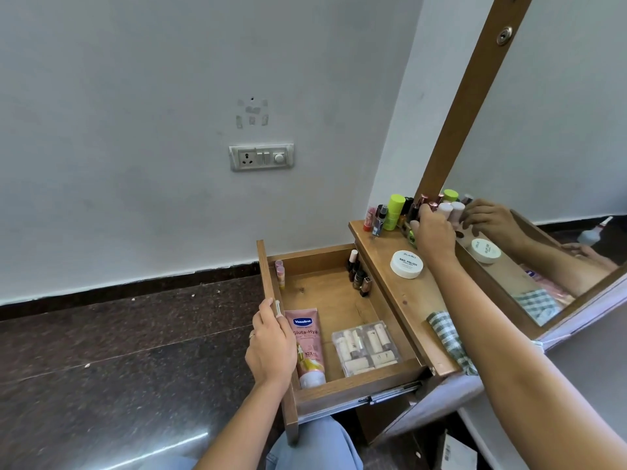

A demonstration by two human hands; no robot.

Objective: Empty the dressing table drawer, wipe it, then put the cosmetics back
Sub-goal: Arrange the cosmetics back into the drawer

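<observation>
Left hand closes on the front panel of the open drawer, steadying it. Right hand, fingers curled among the bottles on the table beyond the drawer; whether it grips one cannot be told. Tube and clear case lie in the drawer. Advice: lift one bottle upright, avoid toppling neighbours

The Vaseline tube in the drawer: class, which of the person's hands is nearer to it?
Left. The left hand grips the drawer front right beside the Vaseline tube. The right hand is up on the tabletop, among the bottles by the mirror.
</observation>
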